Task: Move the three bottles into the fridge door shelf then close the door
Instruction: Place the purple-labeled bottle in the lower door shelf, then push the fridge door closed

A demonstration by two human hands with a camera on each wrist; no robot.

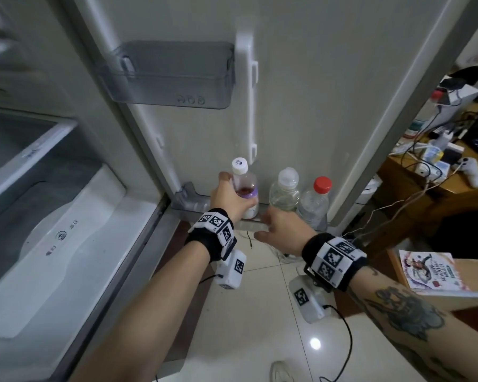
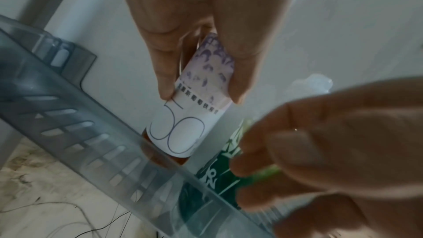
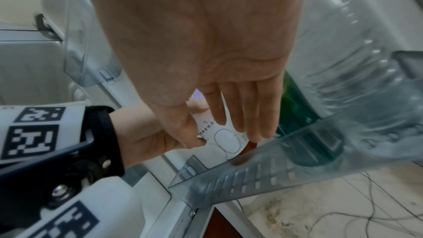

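My left hand (image 1: 230, 199) is wrapped around the white-capped plastic bottle with a purple-and-white label (image 1: 244, 186), its base down inside the smoky translucent bottom door shelf (image 2: 96, 144). My right hand (image 1: 283, 230) hangs just beside that grip with fingers straight and loose, holding nothing. Right of my grip stand the clear-capped green-labelled bottle (image 1: 285, 190) and the red-capped clear ribbed bottle (image 1: 316, 201), both in the same shelf.

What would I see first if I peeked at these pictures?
Probably three bottles in the bottom door shelf: a purple-label bottle gripped by the left hand, a clear-cap bottle in the middle, and a red-cap bottle rightmost. The right hand hangs open just in front.
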